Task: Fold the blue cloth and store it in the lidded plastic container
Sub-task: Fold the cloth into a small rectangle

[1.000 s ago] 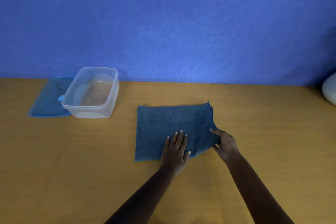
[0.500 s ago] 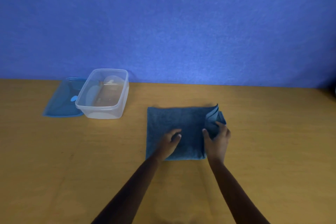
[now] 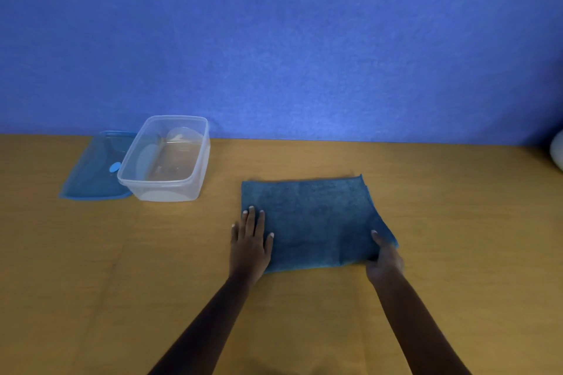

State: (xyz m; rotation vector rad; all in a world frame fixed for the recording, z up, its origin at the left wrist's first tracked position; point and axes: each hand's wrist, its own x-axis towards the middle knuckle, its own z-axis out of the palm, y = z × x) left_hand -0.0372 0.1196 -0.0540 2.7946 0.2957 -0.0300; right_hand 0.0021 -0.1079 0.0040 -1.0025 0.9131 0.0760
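Note:
The blue cloth (image 3: 310, 219) lies folded flat on the wooden table (image 3: 457, 222), its layered edges showing along the right side. My left hand (image 3: 251, 242) rests flat, fingers straight, on the cloth's near left corner. My right hand (image 3: 384, 259) holds the near right corner with the thumb on top; its fingers are hidden under the cloth. The clear plastic container (image 3: 166, 158) stands open and empty at the back left, apart from the cloth. Its blue lid (image 3: 94, 167) lies flat on the table just left of it.
A blue wall (image 3: 274, 39) rises behind the table's far edge. A white rounded object (image 3: 558, 152) shows partly at the right edge of the view. Bare tabletop stretches between the container and the cloth.
My left hand slid from the cloth's middle to its near left corner. My right hand left the raised far right edge and came to the near right corner. The cloth now lies flat.

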